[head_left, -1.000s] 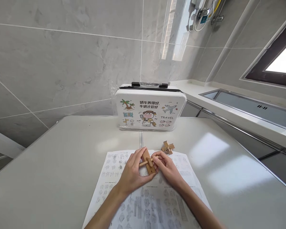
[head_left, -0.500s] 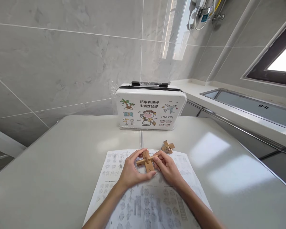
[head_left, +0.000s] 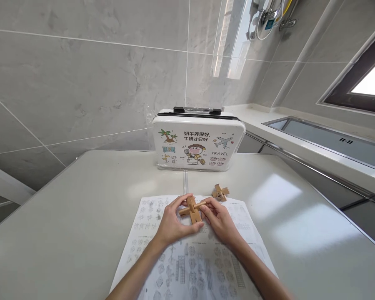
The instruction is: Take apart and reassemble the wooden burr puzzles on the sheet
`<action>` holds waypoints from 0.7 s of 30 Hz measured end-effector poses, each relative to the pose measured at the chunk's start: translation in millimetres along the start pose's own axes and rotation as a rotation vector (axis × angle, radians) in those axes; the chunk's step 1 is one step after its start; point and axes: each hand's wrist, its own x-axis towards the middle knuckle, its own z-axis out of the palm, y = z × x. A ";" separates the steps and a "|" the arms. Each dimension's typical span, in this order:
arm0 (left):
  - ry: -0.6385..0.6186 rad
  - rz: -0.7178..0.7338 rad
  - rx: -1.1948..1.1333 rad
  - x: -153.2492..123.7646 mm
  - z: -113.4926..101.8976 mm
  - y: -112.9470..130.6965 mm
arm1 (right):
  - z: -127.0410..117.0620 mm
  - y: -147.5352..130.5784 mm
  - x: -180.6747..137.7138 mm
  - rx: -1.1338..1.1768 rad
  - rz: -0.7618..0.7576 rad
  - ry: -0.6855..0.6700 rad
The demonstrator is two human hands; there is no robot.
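Note:
A cross-shaped wooden burr puzzle (head_left: 193, 214) is held between my two hands above a printed sheet. My left hand (head_left: 172, 221) grips its long upright bar by both ends, thumb at the near end and fingers at the far end. My right hand (head_left: 218, 216) pinches a slim wooden rod (head_left: 201, 204) that sticks out to the right from the puzzle's middle. Beyond my right hand, a second wooden piece (head_left: 220, 192), star-like with several arms, lies at the sheet's far edge.
The instruction sheet (head_left: 187, 258) with small diagrams lies under my hands on the white table (head_left: 65, 233). A white printed case (head_left: 171, 129) in clear wrap stands behind. A sink (head_left: 325, 133) is set in the counter at right, beside a grey tiled wall (head_left: 81, 83).
The rod in my right hand has tilted slightly, its outer end shifting up, and shows more clearly. My left hand keeps its grip on the puzzle; the second piece has stayed put.

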 end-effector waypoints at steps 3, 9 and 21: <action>-0.008 -0.043 -0.066 -0.7 1.1 -4.4 | 1.9 -1.2 0.0 0.095 0.029 -0.011; -0.032 -0.030 -0.097 -0.3 6.5 -12.8 | 1.2 -2.6 2.6 0.170 0.102 0.000; 0.003 0.120 0.434 -5.0 7.6 -6.7 | 3.8 -6.6 -1.7 0.070 0.089 -0.055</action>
